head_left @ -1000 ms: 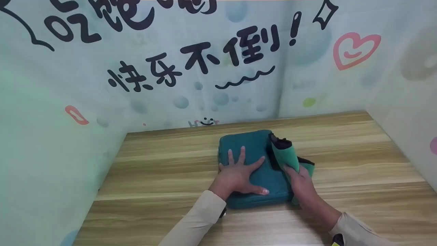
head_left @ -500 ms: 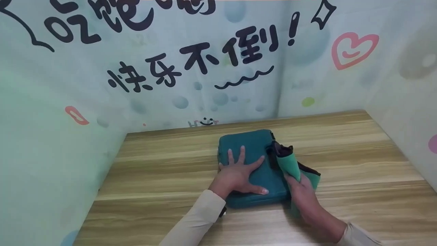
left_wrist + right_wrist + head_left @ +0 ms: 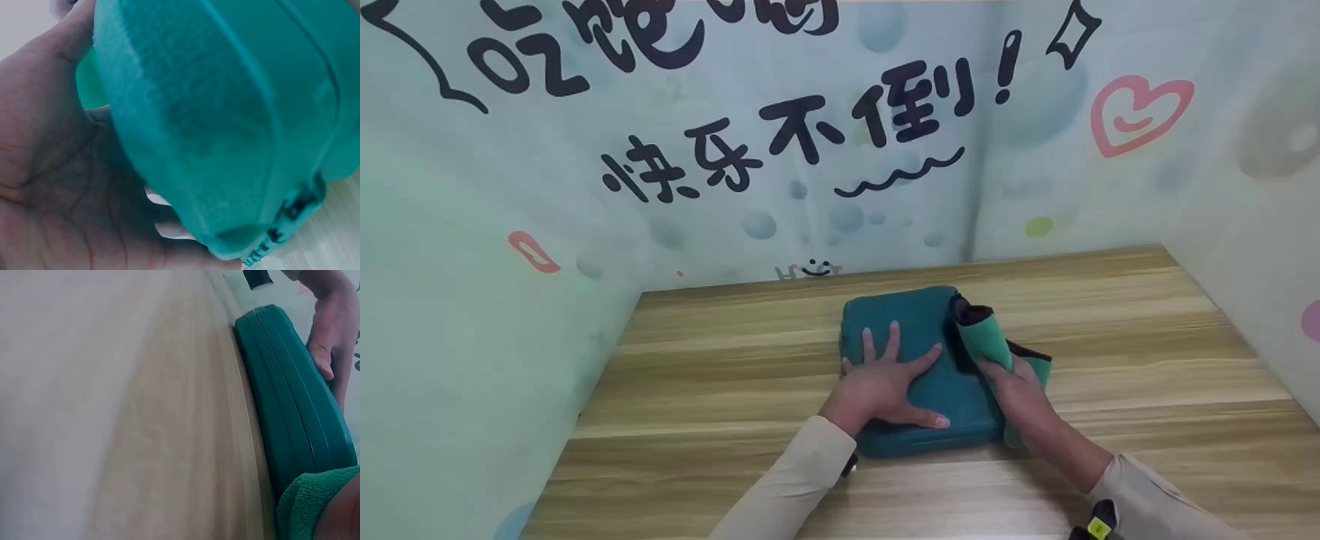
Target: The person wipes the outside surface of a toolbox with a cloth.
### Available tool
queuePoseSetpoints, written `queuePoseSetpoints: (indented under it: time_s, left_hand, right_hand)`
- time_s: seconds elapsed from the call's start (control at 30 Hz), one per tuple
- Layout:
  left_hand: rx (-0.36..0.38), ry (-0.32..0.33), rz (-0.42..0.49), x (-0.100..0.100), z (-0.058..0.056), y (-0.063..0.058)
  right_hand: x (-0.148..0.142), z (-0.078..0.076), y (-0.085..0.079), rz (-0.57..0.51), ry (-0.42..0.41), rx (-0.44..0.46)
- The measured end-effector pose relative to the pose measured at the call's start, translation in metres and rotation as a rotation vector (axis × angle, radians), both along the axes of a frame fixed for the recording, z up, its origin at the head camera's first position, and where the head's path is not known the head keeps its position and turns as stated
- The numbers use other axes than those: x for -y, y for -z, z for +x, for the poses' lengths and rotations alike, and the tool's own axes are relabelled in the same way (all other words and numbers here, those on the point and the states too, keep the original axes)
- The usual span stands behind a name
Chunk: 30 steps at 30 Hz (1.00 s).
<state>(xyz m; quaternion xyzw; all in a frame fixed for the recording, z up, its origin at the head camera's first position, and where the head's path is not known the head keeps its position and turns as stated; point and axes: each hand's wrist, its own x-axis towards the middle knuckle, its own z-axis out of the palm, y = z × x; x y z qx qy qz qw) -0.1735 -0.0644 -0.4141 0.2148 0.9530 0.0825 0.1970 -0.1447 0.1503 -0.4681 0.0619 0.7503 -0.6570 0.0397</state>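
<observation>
A teal zip-up hard case lies on the wooden table. My left hand rests on its lid with fingers spread and thumb straight. In the left wrist view, the palm faces the rounded edge of the case. My right hand grips a green cloth with dark trim, bunched against the right side of the case by its black handle area. Fuzzy cloth covers the near end of the case's seamed side in the right wrist view.
The wood-grain table extends on both sides of the case. Behind it stands a pale printed backdrop with dark lettering, and similar pale panels flank the left and right. A black wrist strap shows at the right sleeve.
The right hand with the cloth slid slightly toward me and outward, then came back up along the case's right side. The left hand and the case stay in place.
</observation>
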Motion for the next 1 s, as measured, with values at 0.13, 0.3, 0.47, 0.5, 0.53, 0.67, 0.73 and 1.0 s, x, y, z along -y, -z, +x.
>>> queuePoseSetpoints:
  time_s: [0.13,0.3,0.47,0.5,0.53,0.67,0.73,1.0]
  left_hand:
    - [0.004,-0.003,0.011,0.001,0.0,0.0]
    - [0.006,-0.004,0.013,0.001,0.001,-0.001]
    - [0.014,-0.007,0.009,0.0,0.003,0.0]
    - [0.015,-0.008,0.01,0.0,0.004,0.0]
    - [0.016,-0.009,0.014,0.0,0.004,0.0]
    - [0.009,-0.011,0.029,0.002,0.004,0.0]
    - [0.006,-0.011,0.037,0.003,0.004,0.001]
    - [-0.025,0.015,0.05,0.007,0.003,0.004]
  right_hand:
    - [-0.001,-0.013,0.0,0.0,-0.022,-0.013]
    - [0.0,-0.029,0.002,0.008,-0.025,-0.038]
    - [0.0,-0.044,0.004,0.02,-0.038,-0.055]
    - [0.0,-0.046,0.004,0.022,-0.042,-0.061]
    - [0.0,-0.048,0.004,0.024,-0.045,-0.068]
    - [0.0,-0.056,0.004,0.004,-0.063,-0.088]
    - [0.0,-0.059,0.003,-0.008,-0.073,-0.074]
    - [-0.004,-0.066,0.004,-0.007,-0.061,-0.056]
